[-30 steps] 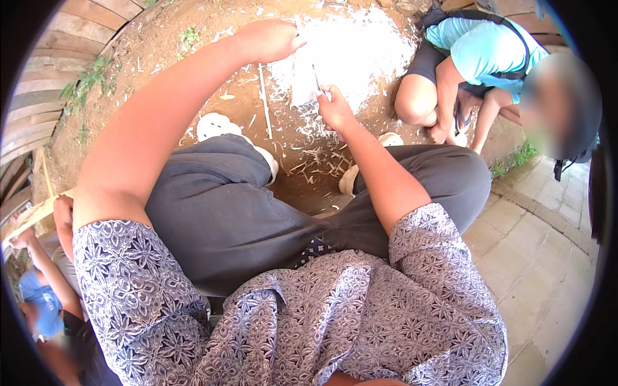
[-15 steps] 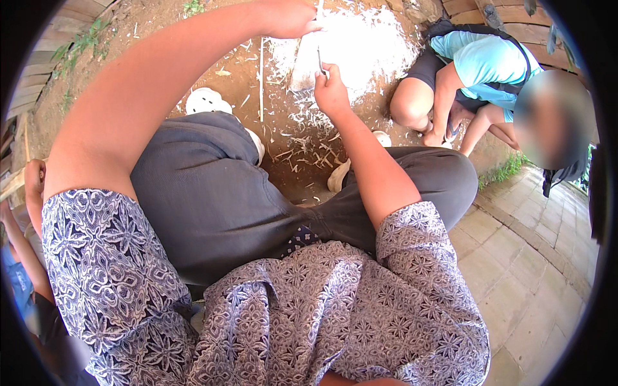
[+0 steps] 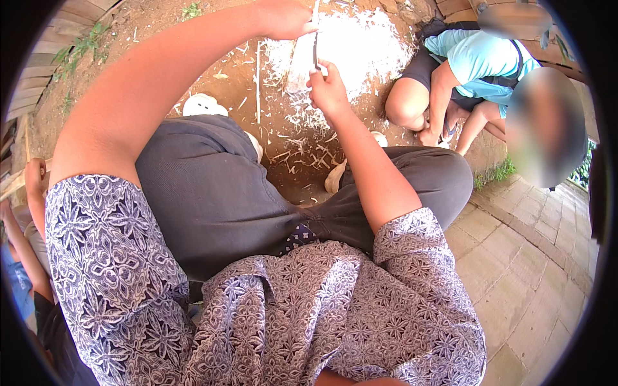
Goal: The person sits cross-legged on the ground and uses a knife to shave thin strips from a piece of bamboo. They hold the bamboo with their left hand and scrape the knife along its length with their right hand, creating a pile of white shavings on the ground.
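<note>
Here, closed hands (image 3: 330, 93) hold knife (image 3: 316, 53) (right) and strip (image 3: 316, 8).

Around my patch of dirt (image 3: 151, 22)
To my right, a person in a turquoise shirt (image 3: 473, 61) crouches; green weeds (image 3: 496, 174) fringe the edge of the paving (image 3: 515, 257), and wooden boards (image 3: 29, 74) line the dirt's left edge.

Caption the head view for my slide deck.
The left hand holds a pale strip, the right hand a narrow blade, near scattered shavings, with a person crouching nearby.
</note>
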The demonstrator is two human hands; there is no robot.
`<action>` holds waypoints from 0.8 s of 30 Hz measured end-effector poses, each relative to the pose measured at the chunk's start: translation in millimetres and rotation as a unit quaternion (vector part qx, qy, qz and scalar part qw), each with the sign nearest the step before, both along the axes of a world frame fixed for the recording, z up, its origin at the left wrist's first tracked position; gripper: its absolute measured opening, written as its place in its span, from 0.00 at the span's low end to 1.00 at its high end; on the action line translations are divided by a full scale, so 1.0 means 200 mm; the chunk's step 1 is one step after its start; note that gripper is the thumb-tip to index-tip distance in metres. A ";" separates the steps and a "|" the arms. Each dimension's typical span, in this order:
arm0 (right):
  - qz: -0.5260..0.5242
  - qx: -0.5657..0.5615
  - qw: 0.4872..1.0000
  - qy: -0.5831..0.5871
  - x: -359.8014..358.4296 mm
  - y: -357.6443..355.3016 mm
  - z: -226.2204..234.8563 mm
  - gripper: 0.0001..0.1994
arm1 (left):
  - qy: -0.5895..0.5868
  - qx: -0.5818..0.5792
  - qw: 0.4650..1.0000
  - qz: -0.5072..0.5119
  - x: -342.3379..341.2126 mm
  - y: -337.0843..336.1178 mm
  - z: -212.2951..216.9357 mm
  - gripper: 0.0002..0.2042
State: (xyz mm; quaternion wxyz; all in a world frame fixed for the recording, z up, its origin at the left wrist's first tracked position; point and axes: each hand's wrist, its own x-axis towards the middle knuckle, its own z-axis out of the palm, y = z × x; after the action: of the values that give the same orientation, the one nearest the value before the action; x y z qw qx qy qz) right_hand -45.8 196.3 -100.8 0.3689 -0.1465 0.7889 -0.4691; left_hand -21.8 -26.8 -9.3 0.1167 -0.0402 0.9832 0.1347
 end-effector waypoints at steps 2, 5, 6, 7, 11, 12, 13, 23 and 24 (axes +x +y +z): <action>-0.001 -0.045 0.998 0.034 0.05 -0.02 0.09 0.23 | 0.037 0.018 0.999 -0.021 0.00 -0.03 -0.05 0.25; 0.029 0.005 0.991 0.130 0.11 -0.01 0.15 0.21 | 0.077 0.032 0.996 -0.023 0.01 -0.04 -0.05 0.24; 0.041 0.041 0.985 0.164 0.12 0.03 0.07 0.20 | 0.088 0.034 0.995 -0.018 0.01 -0.03 -0.04 0.24; 0.055 0.077 0.976 0.194 0.14 0.04 0.05 0.20 | 0.067 0.018 0.997 -0.019 0.01 -0.02 -0.04 0.24; 0.032 0.022 0.987 0.156 0.16 -0.01 0.15 0.19 | 0.007 -0.032 0.999 -0.009 0.03 -0.02 -0.01 0.24; 0.017 -0.026 0.990 0.140 0.18 -0.03 0.17 0.19 | -0.002 -0.043 0.999 -0.003 0.06 -0.03 0.01 0.24; 0.023 -0.017 0.985 0.170 0.19 -0.03 0.13 0.19 | 0.008 -0.034 0.999 -0.003 0.07 -0.04 0.01 0.24; 0.015 0.023 0.984 0.174 0.16 -0.06 0.08 0.19 | 0.020 -0.004 1.000 -0.012 0.03 -0.02 0.02 0.23; 0.023 0.065 0.980 0.185 0.09 -0.03 -0.01 0.19 | 0.030 0.008 0.999 -0.019 0.01 0.00 0.02 0.23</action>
State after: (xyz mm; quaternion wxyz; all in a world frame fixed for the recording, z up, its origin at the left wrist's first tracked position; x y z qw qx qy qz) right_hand -27.1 190.7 -102.2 0.2357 -0.2246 0.8688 -0.3732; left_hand -19.9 -26.4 -4.7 0.0900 -0.0169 0.9857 0.1412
